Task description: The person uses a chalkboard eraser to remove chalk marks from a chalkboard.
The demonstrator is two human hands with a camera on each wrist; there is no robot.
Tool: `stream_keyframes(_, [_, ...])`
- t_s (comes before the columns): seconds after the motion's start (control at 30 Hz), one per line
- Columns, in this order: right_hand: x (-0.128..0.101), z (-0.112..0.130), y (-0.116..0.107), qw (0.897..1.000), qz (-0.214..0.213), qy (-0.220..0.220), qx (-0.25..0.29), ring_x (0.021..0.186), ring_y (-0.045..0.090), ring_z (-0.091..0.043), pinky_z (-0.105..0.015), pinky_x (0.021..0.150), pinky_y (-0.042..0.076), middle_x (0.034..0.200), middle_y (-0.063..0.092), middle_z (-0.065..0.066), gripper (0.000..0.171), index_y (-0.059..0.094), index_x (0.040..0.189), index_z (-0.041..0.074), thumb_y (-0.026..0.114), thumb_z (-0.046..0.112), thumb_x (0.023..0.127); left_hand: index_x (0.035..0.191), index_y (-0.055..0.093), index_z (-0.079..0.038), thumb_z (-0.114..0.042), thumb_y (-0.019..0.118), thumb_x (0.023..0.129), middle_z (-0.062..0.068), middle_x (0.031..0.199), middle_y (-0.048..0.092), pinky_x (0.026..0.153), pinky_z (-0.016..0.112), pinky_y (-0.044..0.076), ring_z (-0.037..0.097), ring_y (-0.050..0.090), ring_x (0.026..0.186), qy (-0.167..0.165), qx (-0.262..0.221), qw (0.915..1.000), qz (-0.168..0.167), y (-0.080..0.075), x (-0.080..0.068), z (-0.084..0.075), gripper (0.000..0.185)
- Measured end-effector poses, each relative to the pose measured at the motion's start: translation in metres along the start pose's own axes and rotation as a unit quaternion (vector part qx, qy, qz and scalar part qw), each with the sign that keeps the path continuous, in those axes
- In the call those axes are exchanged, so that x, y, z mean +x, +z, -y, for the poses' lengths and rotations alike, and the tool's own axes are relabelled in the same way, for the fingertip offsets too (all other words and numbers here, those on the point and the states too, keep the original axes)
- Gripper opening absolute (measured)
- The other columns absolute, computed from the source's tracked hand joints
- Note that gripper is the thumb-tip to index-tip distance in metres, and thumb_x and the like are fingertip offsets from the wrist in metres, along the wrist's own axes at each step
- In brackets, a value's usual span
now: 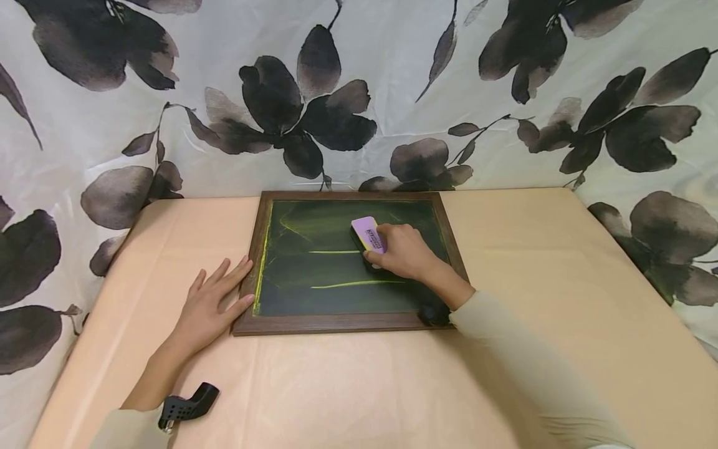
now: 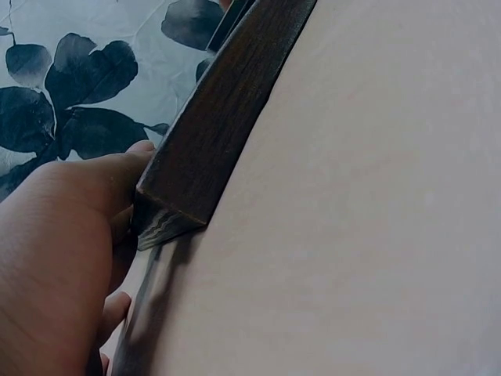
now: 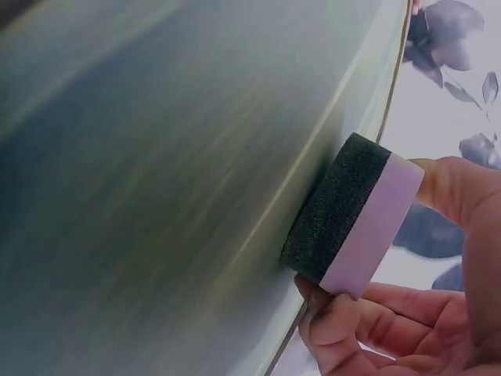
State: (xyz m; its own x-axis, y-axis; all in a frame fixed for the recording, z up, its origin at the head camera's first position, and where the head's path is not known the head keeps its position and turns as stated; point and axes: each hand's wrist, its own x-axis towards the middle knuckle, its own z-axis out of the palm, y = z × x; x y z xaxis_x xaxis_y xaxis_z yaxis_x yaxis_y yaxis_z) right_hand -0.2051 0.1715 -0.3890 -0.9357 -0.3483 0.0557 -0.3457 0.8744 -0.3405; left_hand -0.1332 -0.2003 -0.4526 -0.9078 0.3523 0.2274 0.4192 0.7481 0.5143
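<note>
The right hand (image 1: 405,252) grips a pink eraser (image 1: 368,234), fingers curled round it, pressing it on the chalkboard (image 1: 342,262) at the table's (image 1: 561,349) far edge. The left hand (image 1: 209,307), fingers straight, presses the board's left frame.

Both arms wore pale beige long sleeves (image 1: 521,368) — a black perforated camera mount (image 1: 185,406) sat at the left wrist.

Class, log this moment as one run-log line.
right hand: grips eraser on chalkboard | left hand: flat, steadying frame | yellow chalk lines remain
</note>
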Motion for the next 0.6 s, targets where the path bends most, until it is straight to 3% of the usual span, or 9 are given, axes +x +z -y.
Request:
stream_keyframes(0.33, [0.023, 0.05, 0.013, 0.999, 0.026, -0.029, -0.027, 0.063, 0.056, -0.017, -0.032, 0.056, 0.045, 0.074, 0.059, -0.003, 0.036, 0.064, 0.097, 0.003, 0.066, 0.037, 0.084, 0.15, 0.036, -0.019, -0.038, 0.06, 0.093, 0.008, 0.151, 0.035, 0.111, 0.059, 0.001, 0.036, 0.022, 0.141, 0.004, 0.0, 1.0, -0.006, 0.003, 0.0, 0.0, 0.064])
stream_keyframes(0.6, [0.038, 0.093, 0.028, 0.996, 0.038, -0.047, -0.066, 0.069, 0.055, -0.017, -0.034, 0.064, 0.05, 0.081, 0.059, -0.004, 0.038, 0.062, 0.099, 0.004, 0.065, 0.039, 0.086, 0.149, 0.037, -0.018, -0.038, 0.06, 0.093, 0.008, 0.151, 0.036, 0.111, 0.059, 0.002, 0.037, 0.023, 0.14, 0.005, -0.001, 0.9999, -0.009, 0.002, -0.001, 0.0, 0.064])
